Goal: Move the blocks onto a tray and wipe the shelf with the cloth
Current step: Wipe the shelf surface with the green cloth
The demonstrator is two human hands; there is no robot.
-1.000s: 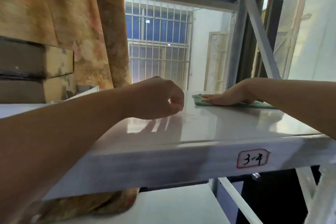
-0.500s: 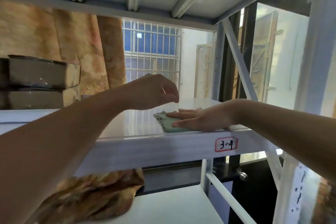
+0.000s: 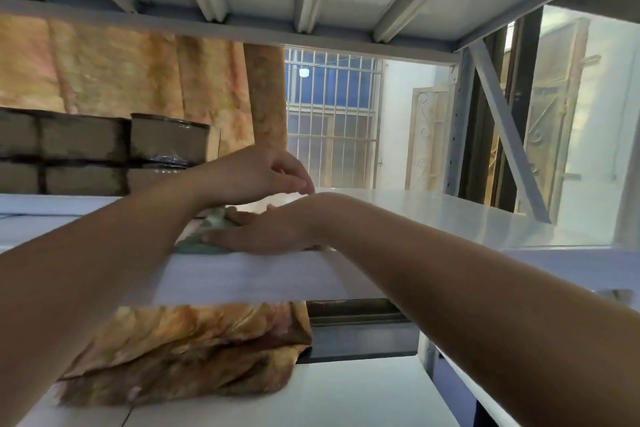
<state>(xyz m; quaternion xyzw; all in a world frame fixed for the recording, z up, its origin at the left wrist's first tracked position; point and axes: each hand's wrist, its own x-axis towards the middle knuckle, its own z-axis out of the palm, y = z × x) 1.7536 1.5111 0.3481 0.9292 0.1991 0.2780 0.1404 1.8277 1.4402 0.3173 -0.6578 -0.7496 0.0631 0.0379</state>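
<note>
Right hand (image 3: 266, 236) lies flat on green cloth (image 3: 204, 236) at shelf (image 3: 450, 218) edge; left hand (image 3: 256, 177) hovers above.

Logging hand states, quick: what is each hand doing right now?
Left hand: loosely curled above the shelf, holding nothing visible.
Right hand: open, flat, pressing the green cloth onto the shelf.

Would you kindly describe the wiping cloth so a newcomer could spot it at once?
Find the white shelf at chest height in the metal rack. Near its front edge the right hand lies flat on the cloth. It is small and pale green, unlike the big orange-brown fabric on the shelf below.
</note>
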